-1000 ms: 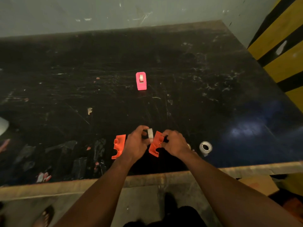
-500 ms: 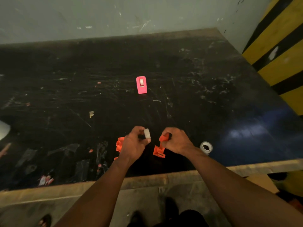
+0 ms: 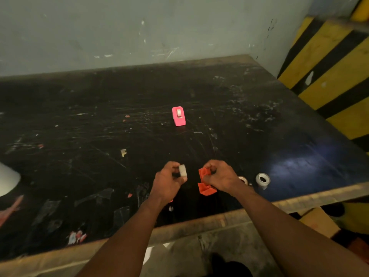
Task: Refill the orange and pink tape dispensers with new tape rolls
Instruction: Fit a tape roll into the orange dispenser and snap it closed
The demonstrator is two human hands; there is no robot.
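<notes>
Two hands work low in the frame's centre over the dark surface [image 3: 99, 116]: my right hand [image 3: 221, 176] clamps the orange dispenser half [image 3: 205, 181], my left hand [image 3: 167, 182] pinches the tape roll [image 3: 182, 170] just left of it, apart. Pink dispenser [image 3: 178, 116] stands mid-frame.

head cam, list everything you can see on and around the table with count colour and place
pink tape dispenser: 1, pink, standing mid-table, a roll inside
orange dispenser piece: 1, orange, held in the right hand near the front edge
small tape roll: 1, whitish, pinched in the left hand
tape rolls: 2, whitish, on the table right of the right hand, one partly hidden
table: 1, black, scratched, with scraps of litter
wall: 1, grey-green, behind the table
striped barrier: 1, yellow and black, far right
left hand: 1, closed on the small tape roll
right hand: 1, closed on the orange dispenser piece
</notes>
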